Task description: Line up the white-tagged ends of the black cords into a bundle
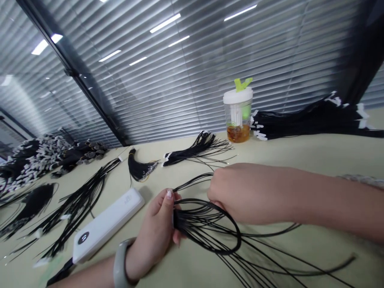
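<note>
pale matte tabletop [303, 168] below slatted grey blinds [210, 72] behind glass. nearest, the left hand [154, 228], a grey wrist band [120, 264] above it, pinches the gathered ends of a bundle of thin black cables [183, 220] between thumb and fingers, just right of a white power bank [108, 226], a smooth, round-cornered slab lying flat. from the pinch, glossy strands spread in wide loops and loose straight lengths over the tabletop. the right hand [249, 194], fingers pressed together and curled, meets the strands to the right of the power bank; whether it pinches any is hidden. left of the power bank lie loose sprays of black cable [75, 212]. beyond it sit a tight black tuft [139, 168] and a fan of white-tipped cable [192, 151]; beyond and left, heaped white-tabbed cable ends [36, 158] and dark connectors [87, 154]. farthest, beyond and right, stand a clear plastic cup [238, 128] with a white lid and amber liquid, and a long stack of white-tipped black cable bundles [306, 120].
</note>
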`<state>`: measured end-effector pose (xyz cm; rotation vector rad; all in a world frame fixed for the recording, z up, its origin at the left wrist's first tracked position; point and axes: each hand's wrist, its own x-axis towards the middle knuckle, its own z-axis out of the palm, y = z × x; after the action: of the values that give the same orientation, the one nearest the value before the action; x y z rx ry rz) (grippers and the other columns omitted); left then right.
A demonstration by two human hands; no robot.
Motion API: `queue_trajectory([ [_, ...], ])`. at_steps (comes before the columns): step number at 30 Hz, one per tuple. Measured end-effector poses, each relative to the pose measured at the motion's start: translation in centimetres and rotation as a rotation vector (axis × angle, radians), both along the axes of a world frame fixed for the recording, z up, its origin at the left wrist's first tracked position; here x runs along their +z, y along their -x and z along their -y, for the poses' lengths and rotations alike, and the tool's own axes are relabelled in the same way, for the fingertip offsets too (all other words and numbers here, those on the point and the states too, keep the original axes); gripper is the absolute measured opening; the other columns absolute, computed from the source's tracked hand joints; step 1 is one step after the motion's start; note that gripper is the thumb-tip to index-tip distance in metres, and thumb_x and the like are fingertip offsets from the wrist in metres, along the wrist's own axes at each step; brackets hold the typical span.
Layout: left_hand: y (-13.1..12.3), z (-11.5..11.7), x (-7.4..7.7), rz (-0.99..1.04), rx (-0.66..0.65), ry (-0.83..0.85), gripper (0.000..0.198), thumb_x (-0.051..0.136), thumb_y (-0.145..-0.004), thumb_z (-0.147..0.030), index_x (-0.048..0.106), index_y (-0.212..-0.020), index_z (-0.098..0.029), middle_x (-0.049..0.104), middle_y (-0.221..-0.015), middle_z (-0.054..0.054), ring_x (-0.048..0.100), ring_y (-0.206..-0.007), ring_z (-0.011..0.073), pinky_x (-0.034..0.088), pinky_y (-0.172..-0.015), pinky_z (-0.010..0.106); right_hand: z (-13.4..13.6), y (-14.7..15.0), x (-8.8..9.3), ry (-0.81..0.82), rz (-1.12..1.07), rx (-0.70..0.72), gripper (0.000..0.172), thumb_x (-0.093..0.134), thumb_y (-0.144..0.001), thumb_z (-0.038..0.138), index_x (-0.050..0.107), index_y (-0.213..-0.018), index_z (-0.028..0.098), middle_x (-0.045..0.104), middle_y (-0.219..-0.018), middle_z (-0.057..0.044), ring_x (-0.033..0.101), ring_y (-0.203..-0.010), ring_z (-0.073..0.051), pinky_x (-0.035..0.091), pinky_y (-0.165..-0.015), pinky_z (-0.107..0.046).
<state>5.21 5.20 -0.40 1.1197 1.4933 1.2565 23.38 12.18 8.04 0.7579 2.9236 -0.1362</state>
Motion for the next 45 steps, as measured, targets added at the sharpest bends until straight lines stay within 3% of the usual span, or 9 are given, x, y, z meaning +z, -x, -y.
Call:
queue_trajectory([
  [4, 0.2, 0.3, -0.2, -0.08, -0.027, -0.037, 0.039, 0.038, -0.086, -0.056, 0.046, -0.08, -0.018, 0.039, -0.035, -0.01, 0.033, -0.026, 0.0032, 0.024, -0.03, 0.011, -0.2, 0.1, -0.2, 0.049, 0.079, 0.016, 0.016, 0.047, -0.065, 0.011, 0.052, -0.051, 0.017, 0.05, -0.047, 0.0, 0.033, -0.03, -0.008, 0.021, -0.03, -0.021],
  [11, 0.0, 0.7, 0.0, -0.09, -0.032, -0.07, 0.041, 0.043, -0.081, -0.06, 0.043, -0.076, -0.018, 0.041, -0.044, -0.01, 0.037, -0.025, 0.0027, 0.025, -0.026, 0.011, -0.7, 0.6, -1.1, 0.237, -0.054, 0.145, 0.015, 0.047, -0.069, 0.017, 0.055, -0.057, 0.02, 0.047, -0.049, 0.003, 0.033, -0.032, -0.008, 0.02, -0.031, -0.019],
  [16, -0.4, 1.0, 0.3, -0.067, -0.048, -0.079, 0.043, 0.048, -0.078, -0.062, 0.042, -0.077, -0.019, 0.045, -0.045, -0.009, 0.038, -0.024, 0.0032, 0.026, -0.024, 0.01, -0.7, 1.4, -1.6, 0.405, -0.074, 0.178, 0.022, 0.046, -0.078, 0.025, 0.048, -0.057, 0.018, 0.044, -0.05, 0.004, 0.035, -0.04, -0.007, 0.025, -0.037, -0.02],
  [20, -0.5, 1.2, 0.2, -0.033, -0.039, -0.071, 0.041, 0.051, -0.076, -0.06, 0.041, -0.078, -0.02, 0.048, -0.048, -0.008, 0.038, -0.024, 0.0039, 0.03, -0.024, 0.012, -1.1, 2.1, -3.3, 0.77, -0.16, 0.172, 0.02, 0.048, -0.079, 0.023, 0.047, -0.06, 0.016, 0.045, -0.054, 0.006, 0.04, -0.048, -0.006, 0.031, -0.044, -0.018],
  [22, -0.5, 1.3, 0.1, -0.048, -0.045, -0.064, 0.04, 0.05, -0.076, -0.06, 0.041, -0.078, -0.021, 0.047, -0.046, -0.008, 0.037, -0.024, 0.004, 0.029, -0.024, 0.012, -1.4, 2.4, -4.8, 0.988, -0.209, 0.113, 0.02, 0.05, -0.079, 0.027, 0.049, -0.063, 0.015, 0.046, -0.054, 0.006, 0.043, -0.049, -0.006, 0.034, -0.046, -0.017],
  [24, -0.5, 1.3, 0.1, -0.078, -0.039, -0.058, 0.038, 0.05, -0.078, -0.058, 0.042, -0.077, -0.021, 0.045, -0.045, -0.008, 0.036, -0.025, 0.0042, 0.028, -0.024, 0.012, -1.6, 2.6, -6.0, 1.091, -0.261, 0.041, 0.017, 0.052, -0.078, 0.031, 0.053, -0.071, 0.015, 0.049, -0.056, 0.005, 0.045, -0.049, -0.006, 0.037, -0.046, -0.016],
  [30, -0.3, 1.4, -0.1, -0.152, -0.037, -0.021, 0.032, 0.047, -0.082, -0.053, 0.044, -0.078, -0.021, 0.046, -0.051, -0.007, 0.037, -0.028, 0.0045, 0.03, -0.026, 0.013, -2.0, 2.5, -7.1, 1.175, -0.291, -0.021, 0.023, 0.056, -0.075, 0.04, 0.053, -0.08, 0.018, 0.047, -0.058, 0.005, 0.042, -0.046, -0.006, 0.036, -0.038, -0.016],
  [39, -0.2, 1.3, 0.1, -0.144, -0.006, -0.031, 0.032, 0.047, -0.082, -0.053, 0.044, -0.08, -0.021, 0.048, -0.049, -0.007, 0.038, -0.025, 0.0051, 0.03, -0.024, 0.013, -2.6, 2.5, -7.3, 1.214, -0.331, 0.039, 0.03, 0.057, -0.076, 0.045, 0.054, -0.084, 0.016, 0.043, -0.059, 0.005, 0.039, -0.045, -0.005, 0.033, -0.038, -0.016],
  [45, -0.1, 0.9, 0.3, -0.143, 0.016, -0.039, 0.033, 0.047, -0.081, -0.054, 0.045, -0.082, -0.021, 0.054, -0.057, -0.006, 0.039, -0.025, 0.0039, 0.03, -0.023, 0.013, -2.1, 2.8, -7.5, 1.171, -0.367, 0.026, 0.015, 0.053, -0.071, 0.02, 0.05, -0.086, 0.017, 0.049, -0.06, 0.006, 0.047, -0.046, -0.006, 0.04, -0.042, -0.016],
])
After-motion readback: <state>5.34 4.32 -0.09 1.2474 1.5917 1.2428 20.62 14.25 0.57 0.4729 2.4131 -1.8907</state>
